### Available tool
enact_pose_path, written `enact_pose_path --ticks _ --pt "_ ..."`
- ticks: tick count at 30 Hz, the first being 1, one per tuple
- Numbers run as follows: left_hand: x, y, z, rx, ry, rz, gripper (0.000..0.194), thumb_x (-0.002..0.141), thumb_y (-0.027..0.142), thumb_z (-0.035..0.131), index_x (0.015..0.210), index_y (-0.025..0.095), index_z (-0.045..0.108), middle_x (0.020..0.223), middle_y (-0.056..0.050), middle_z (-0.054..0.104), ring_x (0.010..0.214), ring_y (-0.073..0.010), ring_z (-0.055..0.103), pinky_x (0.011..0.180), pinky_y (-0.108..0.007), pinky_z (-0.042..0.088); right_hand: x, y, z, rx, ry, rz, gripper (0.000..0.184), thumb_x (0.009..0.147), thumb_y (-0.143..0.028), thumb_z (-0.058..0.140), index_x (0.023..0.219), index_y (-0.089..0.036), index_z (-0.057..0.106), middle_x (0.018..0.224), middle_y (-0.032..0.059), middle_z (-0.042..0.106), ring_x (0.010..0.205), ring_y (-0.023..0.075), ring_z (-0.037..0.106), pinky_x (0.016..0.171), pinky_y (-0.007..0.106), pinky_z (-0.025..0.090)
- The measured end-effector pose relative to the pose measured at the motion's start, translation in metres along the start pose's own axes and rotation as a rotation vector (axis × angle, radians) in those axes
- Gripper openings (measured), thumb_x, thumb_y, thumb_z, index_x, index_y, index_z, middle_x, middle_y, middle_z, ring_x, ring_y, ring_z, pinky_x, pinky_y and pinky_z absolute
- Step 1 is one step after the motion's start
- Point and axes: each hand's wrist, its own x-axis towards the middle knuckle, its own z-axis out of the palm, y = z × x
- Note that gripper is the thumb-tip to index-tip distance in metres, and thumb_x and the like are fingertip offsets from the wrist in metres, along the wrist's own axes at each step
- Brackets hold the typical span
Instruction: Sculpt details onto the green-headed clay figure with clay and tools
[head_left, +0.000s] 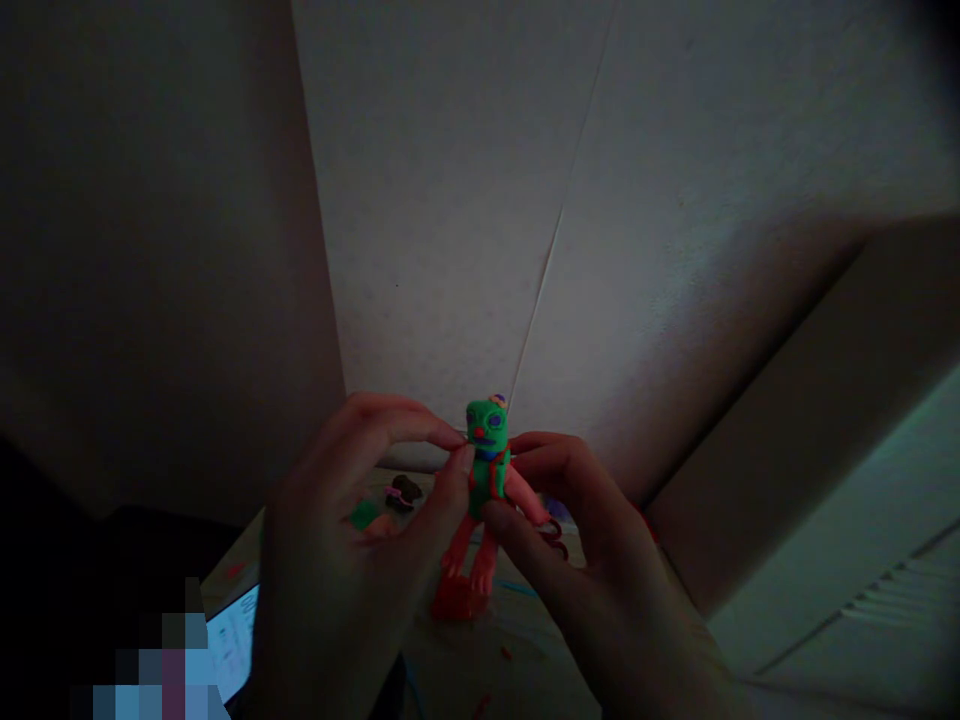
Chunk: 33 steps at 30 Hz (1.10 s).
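Note:
Between my two hands, upright above the table, is a small clay figure (489, 478) with a green head and torso, pinkish-red limbs, purple eyes, a red nose and a little ornament on its head. My left hand (360, 500) pinches at the figure's side near the neck and shoulder, thumb and forefinger closed together. My right hand (585, 540) grips its torso from the other side, with the thumb at the lower front. Below the figure's feet shows a red lump (459, 598), perhaps clay.
A wooden table (540, 640) lies beneath, bearing a green piece (364, 514), a dark brown lump (405, 492) and small red scraps. At the left edge is a lit phone (234, 640). A pale wall (450, 220) rises behind; a light-coloured panel (840, 450) stands at right.

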Motion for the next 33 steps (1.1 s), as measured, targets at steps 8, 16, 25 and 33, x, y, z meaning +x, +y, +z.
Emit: enact_pose_path --ticks 8,16,25,33 --pt "-0.0029 0.0032 0.0001 0.022 0.013 0.005 0.005 0.079 0.023 0.066 0.077 0.028 0.067 0.086 0.002 0.064 0.079 -0.0157 0.062 0.059 -0.025 0.051 0.0016 -0.0024 -0.0018 -0.008 -0.015 -0.009 0.013 0.078 -0.035 0.065 0.080 -0.022 0.063 0.098 0.0046 0.068 0.094 0.0220 0.065 0.085 0.037 0.051" --pt "-0.0046 0.0046 0.0023 0.072 0.058 0.010 0.005 0.081 0.028 0.065 0.077 0.029 0.066 0.087 0.001 0.063 0.080 -0.0165 0.062 0.050 -0.022 0.050 0.0014 -0.0029 -0.0015 -0.031 -0.002 -0.034 0.011 0.078 -0.033 0.065 0.080 -0.023 0.064 0.097 0.0042 0.069 0.092 0.0216 0.065 0.082 0.036 0.052" --pt "-0.0078 0.0071 0.0028 0.180 0.109 0.110 0.006 0.082 0.024 0.065 0.076 0.027 0.066 0.084 0.003 0.062 0.075 -0.0130 0.061 0.053 -0.020 0.051 0.0019 -0.0063 -0.0064 -0.114 -0.002 -0.082 0.009 0.078 -0.032 0.066 0.081 -0.024 0.064 0.098 0.0044 0.069 0.092 0.0217 0.066 0.079 0.035 0.053" --pt "-0.0076 0.0070 0.0021 0.272 0.090 0.129 0.014 0.084 0.024 0.057 0.072 0.029 0.061 0.080 0.003 0.062 0.069 -0.0137 0.060 0.047 -0.023 0.048 0.0001 -0.0024 -0.0029 -0.186 0.056 -0.152 0.009 0.078 -0.029 0.068 0.082 -0.023 0.063 0.100 0.0053 0.067 0.087 0.0199 0.066 0.072 0.031 0.054"
